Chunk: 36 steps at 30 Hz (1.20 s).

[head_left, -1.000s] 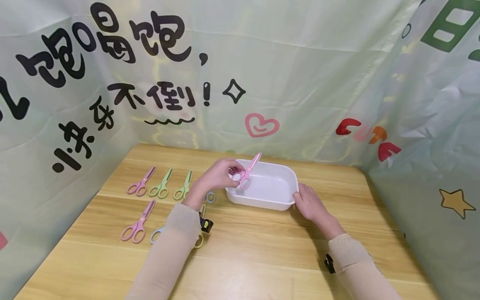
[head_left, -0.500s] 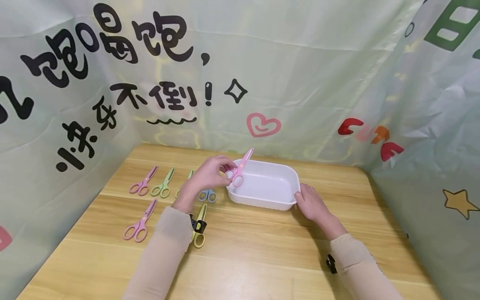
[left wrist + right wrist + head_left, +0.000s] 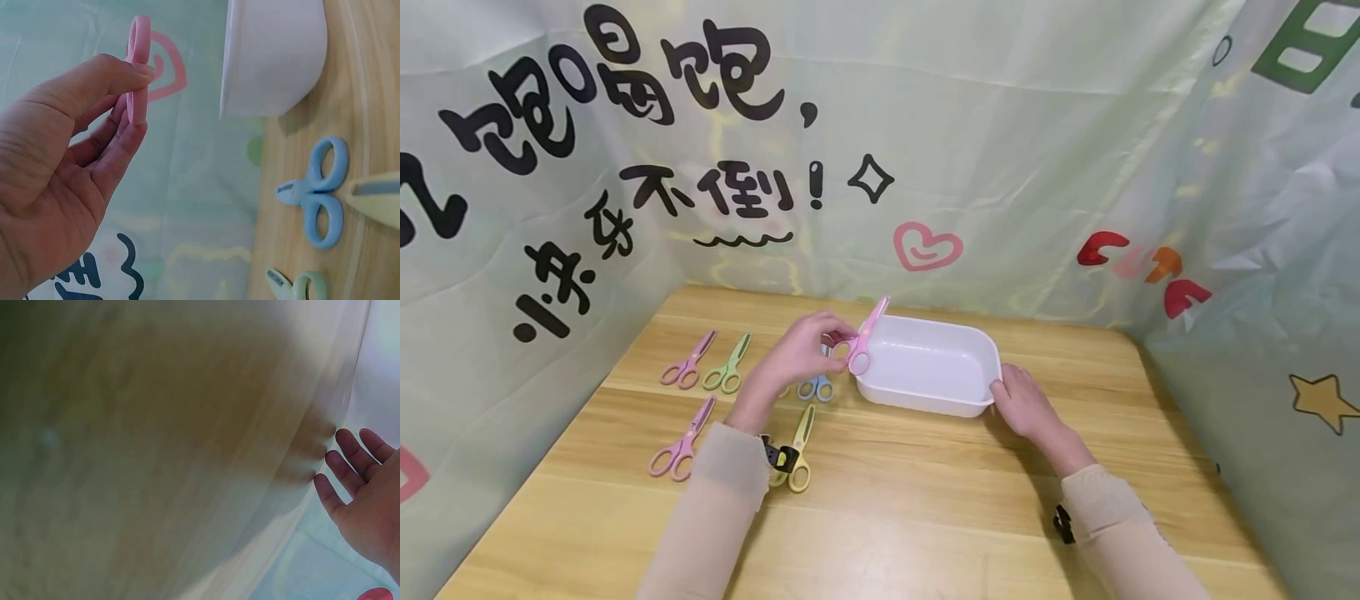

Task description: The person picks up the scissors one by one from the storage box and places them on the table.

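My left hand (image 3: pixel 797 352) pinches pink scissors (image 3: pixel 868 333) by the handle, blades pointing up. They are held at the left end of a white plastic box (image 3: pixel 925 402). In the left wrist view, the thumb presses one side of the pink scissors (image 3: pixel 140 44) and the fingers the other. At the box's right end, my right hand (image 3: pixel 1026 406) grips the rim, thumb over it. The right wrist view shows that hand's fingers (image 3: pixel 353 456) spread beside the white wall, its thumb hidden. The box's visible inside holds nothing.
On the table's left lie pink scissors (image 3: pixel 690 361), green scissors (image 3: pixel 728 365), more pink scissors (image 3: pixel 687 442), blue scissors (image 3: pixel 817 387) and yellow scissors (image 3: pixel 801 454). My left arm partly covers some. A printed curtain (image 3: pixel 1000 167) rises behind the wooden table (image 3: pixel 925 517).
My left hand has moved left with the pink scissors, from above the box's inside to its left rim. My right hand and the box stay in place.
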Each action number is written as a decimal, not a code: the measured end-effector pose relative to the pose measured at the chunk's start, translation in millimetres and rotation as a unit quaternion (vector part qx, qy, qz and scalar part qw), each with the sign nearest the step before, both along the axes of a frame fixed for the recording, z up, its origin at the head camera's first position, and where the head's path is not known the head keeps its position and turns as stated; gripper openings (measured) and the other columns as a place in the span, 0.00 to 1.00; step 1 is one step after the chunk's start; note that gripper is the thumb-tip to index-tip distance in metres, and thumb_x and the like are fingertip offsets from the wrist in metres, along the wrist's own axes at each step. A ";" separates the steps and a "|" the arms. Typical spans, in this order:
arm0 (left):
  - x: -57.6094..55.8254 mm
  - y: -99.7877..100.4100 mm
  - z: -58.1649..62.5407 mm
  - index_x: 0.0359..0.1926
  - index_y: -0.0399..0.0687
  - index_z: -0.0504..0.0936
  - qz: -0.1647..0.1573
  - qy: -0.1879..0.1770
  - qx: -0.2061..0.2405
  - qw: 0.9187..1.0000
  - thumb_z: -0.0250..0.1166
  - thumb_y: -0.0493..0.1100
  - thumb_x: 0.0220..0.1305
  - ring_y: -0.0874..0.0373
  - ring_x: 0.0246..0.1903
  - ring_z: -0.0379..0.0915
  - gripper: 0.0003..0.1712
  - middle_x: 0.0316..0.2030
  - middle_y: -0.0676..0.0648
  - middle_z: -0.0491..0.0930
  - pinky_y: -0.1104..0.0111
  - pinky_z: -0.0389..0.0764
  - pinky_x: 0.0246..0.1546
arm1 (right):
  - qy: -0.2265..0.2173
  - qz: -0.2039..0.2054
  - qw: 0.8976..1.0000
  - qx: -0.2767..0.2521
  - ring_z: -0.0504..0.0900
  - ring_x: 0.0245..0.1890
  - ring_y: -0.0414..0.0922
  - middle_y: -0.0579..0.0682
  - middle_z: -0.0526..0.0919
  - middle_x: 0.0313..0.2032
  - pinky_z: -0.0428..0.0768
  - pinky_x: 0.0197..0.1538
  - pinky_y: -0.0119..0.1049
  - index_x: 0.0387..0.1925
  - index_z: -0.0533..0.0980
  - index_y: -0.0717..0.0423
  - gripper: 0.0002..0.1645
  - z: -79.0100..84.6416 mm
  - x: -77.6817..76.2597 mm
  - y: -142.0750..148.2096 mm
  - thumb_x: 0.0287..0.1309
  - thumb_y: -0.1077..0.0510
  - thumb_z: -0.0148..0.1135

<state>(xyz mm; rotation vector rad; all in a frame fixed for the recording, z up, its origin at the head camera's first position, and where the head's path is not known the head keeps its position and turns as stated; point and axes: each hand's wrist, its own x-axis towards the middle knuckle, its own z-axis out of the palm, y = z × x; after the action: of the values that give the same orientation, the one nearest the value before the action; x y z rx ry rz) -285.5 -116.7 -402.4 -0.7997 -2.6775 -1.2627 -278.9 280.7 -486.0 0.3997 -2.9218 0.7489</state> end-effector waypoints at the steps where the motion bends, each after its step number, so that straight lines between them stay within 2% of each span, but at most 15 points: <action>1: 1.0 -1.9 -0.7 0.53 0.36 0.86 0.002 0.000 -0.001 1.000 0.74 0.28 0.49 0.45 0.47 0.81 0.26 0.47 0.42 0.84 0.55 0.84 0.53 | 0.000 0.000 1.000 0.001 0.73 0.52 0.63 0.64 0.80 0.51 0.73 0.56 0.62 0.52 0.74 0.69 0.23 -0.2 -0.1 -0.1 0.73 0.57 0.40; 7: 6.4 -13.4 -3.6 0.52 0.36 0.86 0.010 0.009 -0.016 1.000 0.73 0.28 0.47 0.47 0.45 0.81 0.26 0.45 0.40 0.84 0.58 0.84 0.51 | 0.010 0.000 1.000 0.007 0.74 0.52 0.64 0.64 0.80 0.50 0.73 0.55 0.62 0.52 0.75 0.69 0.23 -0.7 -1.3 -1.0 0.72 0.56 0.40; 13: 12.3 -24.9 -5.8 0.52 0.37 0.86 0.020 0.015 -0.024 0.999 0.74 0.29 0.47 0.49 0.44 0.81 0.26 0.45 0.43 0.84 0.58 0.84 0.50 | 0.009 0.000 1.000 0.007 0.75 0.51 0.63 0.63 0.80 0.48 0.74 0.53 0.61 0.50 0.75 0.68 0.22 -0.9 -1.8 -2.0 0.72 0.56 0.40; 19: 20.1 -38.0 -6.6 0.52 0.38 0.86 0.031 0.014 -0.028 0.999 0.75 0.29 0.47 0.45 0.46 0.81 0.26 0.45 0.45 0.84 0.54 0.83 0.51 | 0.001 0.002 1.000 0.008 0.75 0.51 0.63 0.63 0.80 0.49 0.74 0.53 0.62 0.53 0.74 0.69 0.24 -0.6 0.0 -2.4 0.72 0.56 0.39; 24: 24.9 -49.7 -5.9 0.53 0.38 0.86 0.039 0.012 -0.035 0.999 0.75 0.28 0.48 0.47 0.46 0.80 0.27 0.45 0.45 0.84 0.53 0.83 0.52 | 0.001 -0.001 1.000 0.007 0.74 0.53 0.64 0.65 0.80 0.51 0.73 0.55 0.64 0.55 0.74 0.70 0.25 -0.3 -0.5 -1.0 0.73 0.56 0.39; 33: 34.7 -70.1 -7.1 0.53 0.35 0.85 0.046 -0.004 -0.032 0.998 0.75 0.29 0.48 0.43 0.47 0.81 0.26 0.46 0.42 0.84 0.50 0.83 0.53 | -0.002 -0.002 1.000 0.013 0.74 0.53 0.64 0.66 0.80 0.53 0.73 0.56 0.63 0.58 0.73 0.71 0.27 0.1 0.6 -0.2 0.73 0.55 0.38; 36: 36.9 -75.5 -8.3 0.52 0.35 0.85 0.048 0.005 -0.039 0.998 0.75 0.29 0.48 0.44 0.46 0.81 0.26 0.46 0.42 0.84 0.52 0.84 0.52 | 0.000 0.000 1.000 0.014 0.74 0.53 0.64 0.66 0.80 0.53 0.73 0.56 0.63 0.58 0.72 0.71 0.27 0.9 1.2 -0.6 0.73 0.55 0.38</action>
<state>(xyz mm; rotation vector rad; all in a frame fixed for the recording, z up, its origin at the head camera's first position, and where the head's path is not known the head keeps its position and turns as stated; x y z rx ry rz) -248.6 -192.2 -410.7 -0.6745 -2.7360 -1.1353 -277.7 280.1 -485.1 0.4010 -2.9361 0.7082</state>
